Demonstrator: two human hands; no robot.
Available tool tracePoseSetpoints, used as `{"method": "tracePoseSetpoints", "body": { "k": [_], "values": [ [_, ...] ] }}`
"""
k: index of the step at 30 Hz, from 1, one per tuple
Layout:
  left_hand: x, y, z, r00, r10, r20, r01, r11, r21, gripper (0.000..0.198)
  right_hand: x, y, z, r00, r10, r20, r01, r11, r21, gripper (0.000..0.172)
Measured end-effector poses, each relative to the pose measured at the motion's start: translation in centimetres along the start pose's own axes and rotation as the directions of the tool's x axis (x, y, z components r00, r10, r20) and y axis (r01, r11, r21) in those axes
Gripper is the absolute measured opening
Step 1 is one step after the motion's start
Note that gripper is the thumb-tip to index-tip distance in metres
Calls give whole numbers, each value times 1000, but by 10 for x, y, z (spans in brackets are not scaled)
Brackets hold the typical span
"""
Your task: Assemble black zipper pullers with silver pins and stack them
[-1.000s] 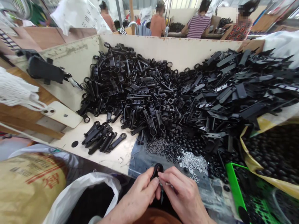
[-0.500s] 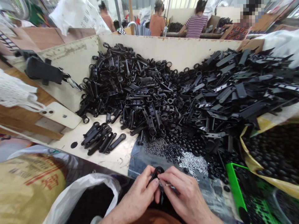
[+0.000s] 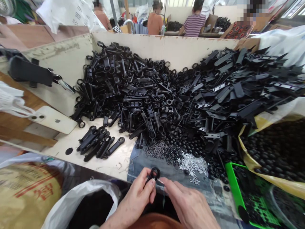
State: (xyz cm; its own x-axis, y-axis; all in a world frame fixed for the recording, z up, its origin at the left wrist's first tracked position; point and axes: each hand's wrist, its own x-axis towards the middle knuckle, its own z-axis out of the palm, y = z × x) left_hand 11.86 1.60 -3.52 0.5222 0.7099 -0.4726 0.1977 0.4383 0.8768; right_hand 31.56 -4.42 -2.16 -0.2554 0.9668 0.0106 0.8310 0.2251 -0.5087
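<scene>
My left hand (image 3: 137, 194) is closed around a black plastic handle piece with a ring end (image 3: 155, 172), which points up and away from me. In my right hand (image 3: 187, 200), thumb and fingers pinch a thin silvery metal pin (image 3: 160, 181), its tip at the piece just below the ring. Whether the tip is inside the piece I cannot tell. Beyond my hands lie loose silvery pins (image 3: 193, 163), small dark grey parts (image 3: 154, 149) and round black caps (image 3: 190, 143). A small group of ringed black pieces (image 3: 97, 141) rests on the board to the left.
A heap of ringed pieces (image 3: 133, 86) and flat black pieces (image 3: 226, 86) fills the walled bench. At right are a green basket (image 3: 232, 184) and a yellow-edged sack (image 3: 245, 146); at left, a phone (image 3: 56, 120) and an open white bag (image 3: 59, 203). Several people work behind.
My right hand has drawn slightly back from the ring piece, so the pin shows between them. Both hands sit a little further left in view, as the whole view has shifted.
</scene>
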Motion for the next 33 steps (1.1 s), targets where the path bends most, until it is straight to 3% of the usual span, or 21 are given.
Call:
{"method": "tracePoseSetpoints", "body": {
  "k": [11,17,28,33],
  "values": [
    [-2,-2,1,1000,-11,3,11,993,118,36,9,-9,1,966,106,235,-120,992,47,27],
    [-2,1,2,1000,-28,3,27,985,172,35,11,-10,1,948,119,297,-148,986,77,28],
    [-2,-17,7,999,17,-47,-12,994,105,38,13,-11,-1,881,217,421,-247,969,17,32],
    [3,-16,11,999,-8,-52,9,1000,13,41,13,-12,-2,897,222,382,-281,954,103,32]
  ]
}}
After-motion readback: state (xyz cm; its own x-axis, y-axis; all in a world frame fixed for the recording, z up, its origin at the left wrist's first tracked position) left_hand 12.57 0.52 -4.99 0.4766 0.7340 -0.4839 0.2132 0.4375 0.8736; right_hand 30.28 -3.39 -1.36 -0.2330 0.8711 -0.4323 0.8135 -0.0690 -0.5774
